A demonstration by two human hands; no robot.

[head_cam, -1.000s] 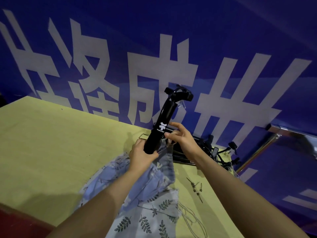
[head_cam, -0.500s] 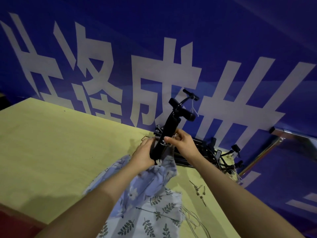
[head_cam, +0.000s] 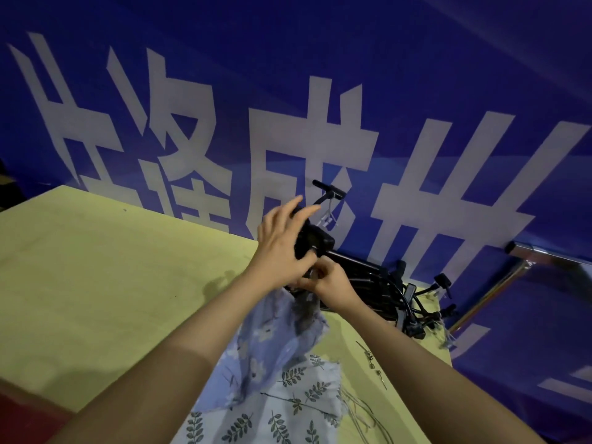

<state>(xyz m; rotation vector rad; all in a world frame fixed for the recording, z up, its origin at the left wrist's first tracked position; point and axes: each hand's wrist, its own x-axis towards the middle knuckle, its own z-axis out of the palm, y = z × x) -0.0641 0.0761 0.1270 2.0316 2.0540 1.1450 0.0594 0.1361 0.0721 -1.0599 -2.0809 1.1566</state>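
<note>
Backdrop: blue banner (head_cam: 416, 75) with big white characters, filling the far side. Yellow-green table (head_cam: 96, 267) runs from near left to far right. Floral cloth (head_cam: 275, 363) lies near centre, its far end bunched up under the hands. Pile of black parts (head_cam: 384, 293) sits at the far right table edge against the banner; chrome rail (head_cam: 487, 296) slants just right of it. Black tube (head_cam: 315, 240) stands tilted at the far centre of the table, lower end in the bunched cloth, T-handle (head_cam: 328, 191) on a thin rod at the top, pointing up and right. Left hand (head_cam: 278, 248) is on the tube's upper body: fingers straight and spread upward, thumb hooked across the tube's front; slightly blurred. Right hand (head_cam: 333, 288) is just below it, touching it, fingers curled tight and pinching at the tube's lower end; can't tell whether cloth is in the pinch too. Thin cords (head_cam: 355, 411) trail off the cloth's near right edge. Small metal pins (head_cam: 371, 360) lie on the table right of the cloth.
</note>
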